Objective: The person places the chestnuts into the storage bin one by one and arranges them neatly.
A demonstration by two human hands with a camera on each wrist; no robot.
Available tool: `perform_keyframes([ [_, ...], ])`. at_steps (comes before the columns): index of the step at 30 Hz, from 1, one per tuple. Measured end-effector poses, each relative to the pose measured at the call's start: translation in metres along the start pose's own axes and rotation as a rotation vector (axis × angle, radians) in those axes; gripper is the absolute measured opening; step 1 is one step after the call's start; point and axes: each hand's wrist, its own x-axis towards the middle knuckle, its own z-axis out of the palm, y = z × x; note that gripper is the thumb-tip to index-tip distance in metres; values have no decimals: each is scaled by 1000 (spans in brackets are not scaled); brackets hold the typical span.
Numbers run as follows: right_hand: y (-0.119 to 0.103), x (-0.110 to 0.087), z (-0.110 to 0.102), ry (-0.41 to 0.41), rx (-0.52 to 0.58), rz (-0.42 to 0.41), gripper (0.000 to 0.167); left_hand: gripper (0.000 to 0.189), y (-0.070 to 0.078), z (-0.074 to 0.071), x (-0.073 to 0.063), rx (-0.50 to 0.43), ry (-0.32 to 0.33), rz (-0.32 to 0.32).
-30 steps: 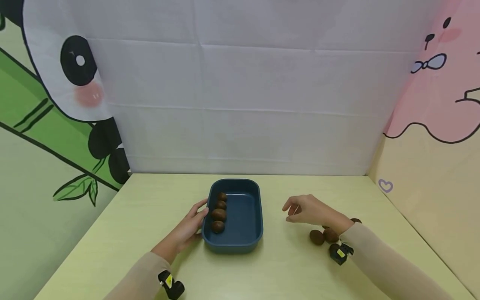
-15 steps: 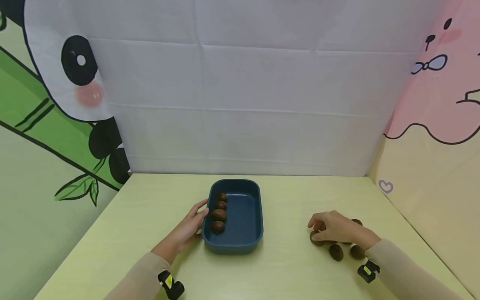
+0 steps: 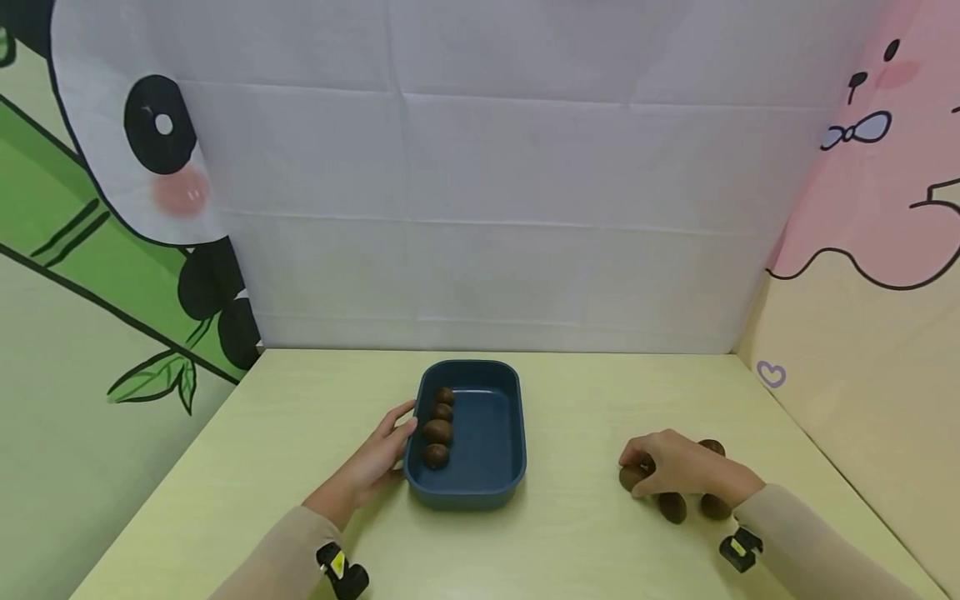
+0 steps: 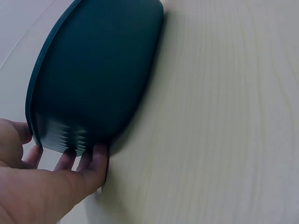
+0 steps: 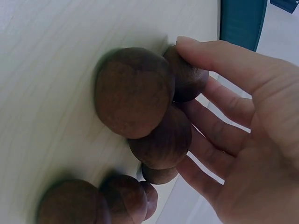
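A dark blue rectangular box [image 3: 483, 446] stands on the table with a row of several brown chestnuts [image 3: 438, 431] along its left wall. My left hand [image 3: 371, 464] holds the box's left side, thumb at the rim and fingertips against the outer wall [image 4: 93, 88]. Over on the right, my right hand [image 3: 678, 465] is at a small group of chestnuts, its thumb and fingers pinching one chestnut [image 5: 189, 79] at the group's left edge. Another chestnut [image 5: 135, 93] touches that one, and the hand covers part of the group in the head view.
Around the right hand lie loose chestnuts, among them one chestnut [image 3: 672, 507] in front and another chestnut [image 3: 714, 506] under the wrist. The pale yellow table [image 3: 566, 533] meets a white cloth backdrop [image 3: 495, 275] behind. Printed panels flank both sides.
My right hand has moved right and down from beside the box to the loose chestnuts, and its fingers have closed around one. The left hand and the box have stayed put.
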Motion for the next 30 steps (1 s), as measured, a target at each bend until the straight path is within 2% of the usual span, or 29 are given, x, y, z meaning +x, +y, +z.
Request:
perform_keyframes([
  [10, -2, 2, 0, 0, 2, 9, 33, 54, 1, 1, -1, -2, 3, -6],
  [18, -15, 7, -4, 32, 46, -14, 34, 54, 2, 1, -2, 2, 2, -10],
  [23, -22, 14, -7, 28, 95, -33, 33, 54, 2, 0, -1, 6, 2, -12],
  [30, -35, 26, -10, 31, 106, -74, 35, 54, 2, 0, 0, 6, 2, -15],
])
